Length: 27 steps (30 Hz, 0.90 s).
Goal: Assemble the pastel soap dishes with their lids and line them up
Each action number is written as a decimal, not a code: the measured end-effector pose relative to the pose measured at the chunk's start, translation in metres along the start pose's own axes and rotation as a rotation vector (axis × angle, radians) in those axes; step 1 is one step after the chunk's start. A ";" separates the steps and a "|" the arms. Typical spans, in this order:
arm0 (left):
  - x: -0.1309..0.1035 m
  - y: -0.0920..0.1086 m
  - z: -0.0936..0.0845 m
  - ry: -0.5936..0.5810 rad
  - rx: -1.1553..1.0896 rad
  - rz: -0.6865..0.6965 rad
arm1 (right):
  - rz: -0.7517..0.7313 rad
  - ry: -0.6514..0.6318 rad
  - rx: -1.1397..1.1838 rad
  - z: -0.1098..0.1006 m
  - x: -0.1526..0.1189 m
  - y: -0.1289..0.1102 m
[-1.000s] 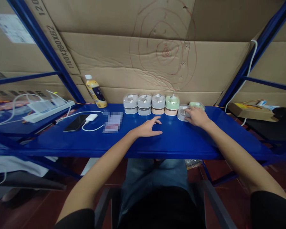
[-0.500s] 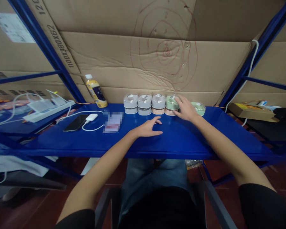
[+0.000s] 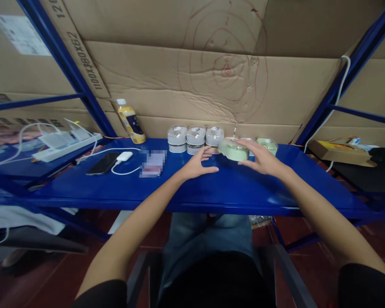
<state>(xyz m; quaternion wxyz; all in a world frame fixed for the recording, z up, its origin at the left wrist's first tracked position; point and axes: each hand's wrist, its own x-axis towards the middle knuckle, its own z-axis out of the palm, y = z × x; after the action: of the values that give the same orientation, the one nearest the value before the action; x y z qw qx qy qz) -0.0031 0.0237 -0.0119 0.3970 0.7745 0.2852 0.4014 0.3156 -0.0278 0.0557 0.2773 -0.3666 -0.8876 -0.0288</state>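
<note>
A blue table (image 3: 231,192) is carrying everything here. Towards its left end a bottle (image 3: 133,124) is standing at the back; nearer the front edge a phone (image 3: 99,164) is lying just beside a white charger (image 3: 126,156), whose cable (image 3: 123,173) is looping towards a blurred card (image 3: 152,164). Along the back, three stacks (image 3: 195,136) of boxes are standing side by side; farther right, a green box (image 3: 269,146) is resting.
</note>
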 end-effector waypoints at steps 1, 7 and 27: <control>0.001 -0.001 -0.003 -0.021 -0.074 -0.012 | -0.050 -0.044 0.102 -0.004 -0.007 -0.009; -0.003 0.005 -0.009 -0.292 -0.204 -0.089 | -0.108 -0.222 0.381 0.007 -0.028 -0.031; -0.007 0.002 0.009 -0.034 0.345 0.064 | 0.055 -0.135 0.225 0.059 0.035 -0.018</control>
<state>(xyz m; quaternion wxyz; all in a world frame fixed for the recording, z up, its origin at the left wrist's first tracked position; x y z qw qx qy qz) 0.0014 0.0133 -0.0161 0.2500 0.8465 0.3182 0.3460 0.2551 -0.0040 0.0262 0.2572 -0.3584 -0.8915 0.1032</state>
